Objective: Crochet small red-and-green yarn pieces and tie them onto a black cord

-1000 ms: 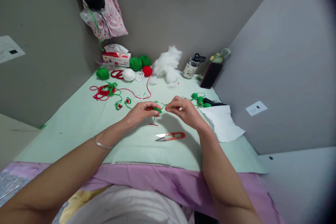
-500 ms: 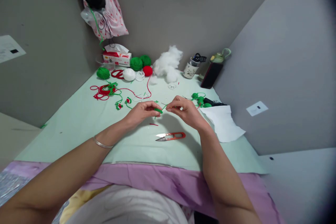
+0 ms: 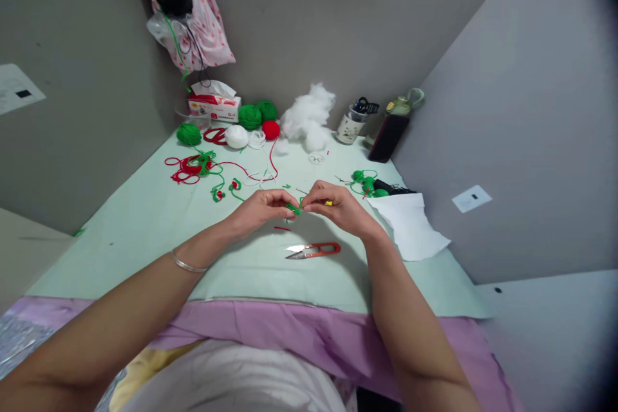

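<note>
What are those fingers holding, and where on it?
A small green yarn piece, pinched near its end by the left hand; the right hand's exact hold is unclear.

Yarn piece (image 3: 293,209): bright green. Snips (image 3: 316,250): orange-red handle, silvery blades. Tabletop (image 3: 145,232): pale mint. Cloth along its front edge (image 3: 270,322): lilac. Hanging bag (image 3: 210,26): pale pink, darker pinkish-red dots. Tissue box (image 3: 215,108): red and white. Yarn balls: green (image 3: 250,117), white (image 3: 236,137), red (image 3: 271,130). Fluffy stuffing (image 3: 309,117): white. Cup (image 3: 349,129): whitish, small dark motifs, too small to read. Bottle top (image 3: 400,105): muted green. Torn-edged sheet (image 3: 412,225): plain white. Walls (image 3: 270,26): grey.
</note>
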`<state>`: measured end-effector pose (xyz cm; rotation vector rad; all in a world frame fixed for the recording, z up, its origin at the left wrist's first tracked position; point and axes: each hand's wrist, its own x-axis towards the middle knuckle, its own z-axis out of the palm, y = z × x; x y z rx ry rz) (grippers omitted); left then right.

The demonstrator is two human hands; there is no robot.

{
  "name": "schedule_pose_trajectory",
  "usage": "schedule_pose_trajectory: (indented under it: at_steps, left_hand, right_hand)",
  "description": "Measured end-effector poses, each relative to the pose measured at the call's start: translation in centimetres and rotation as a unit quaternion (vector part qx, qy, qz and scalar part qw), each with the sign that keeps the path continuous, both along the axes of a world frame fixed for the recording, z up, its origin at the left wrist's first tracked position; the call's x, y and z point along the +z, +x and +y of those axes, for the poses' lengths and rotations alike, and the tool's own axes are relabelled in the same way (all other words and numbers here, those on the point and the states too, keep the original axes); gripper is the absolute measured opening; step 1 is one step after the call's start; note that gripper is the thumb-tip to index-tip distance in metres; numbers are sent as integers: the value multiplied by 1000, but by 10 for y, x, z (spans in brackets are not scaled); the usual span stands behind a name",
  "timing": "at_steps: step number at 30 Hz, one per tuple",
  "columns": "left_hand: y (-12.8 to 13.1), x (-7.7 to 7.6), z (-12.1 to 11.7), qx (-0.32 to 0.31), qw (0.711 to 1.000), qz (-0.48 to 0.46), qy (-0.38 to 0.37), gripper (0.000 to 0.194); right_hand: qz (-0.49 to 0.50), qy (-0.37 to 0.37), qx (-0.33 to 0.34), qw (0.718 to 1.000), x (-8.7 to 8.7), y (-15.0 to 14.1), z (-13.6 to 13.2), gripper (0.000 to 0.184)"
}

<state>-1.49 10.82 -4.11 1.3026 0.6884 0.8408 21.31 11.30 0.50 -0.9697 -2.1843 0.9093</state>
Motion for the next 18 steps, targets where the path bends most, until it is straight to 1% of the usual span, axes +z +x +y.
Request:
schedule_pose_trajectory:
  at_steps: [3, 8, 10, 12, 15, 18]
  left_hand:
    - [0, 0, 0, 4, 1000, -2, 3, 14]
    - [0, 1, 2, 37, 999, 4, 7, 18]
    - [0, 0, 3, 40, 999, 6, 6, 20]
    - [0, 0, 4, 42, 999, 9, 5, 22]
    - [1, -2, 4, 48, 999, 10, -10, 24]
    - [3, -5, 5, 57, 998, 0, -25, 25]
  right_hand:
    - [12, -3, -10, 1000, -3, -2, 1, 10]
    - [-11, 43, -91, 995, -7, -8, 1, 7]
    - [-10, 45, -108, 993, -10, -11, 0, 9]
    - [13, 20, -99, 995, -12, -15, -2, 13]
    - [45, -13, -54, 997, -13, -21, -8, 19]
    - [31, 13, -18, 999, -11, -26, -14, 17]
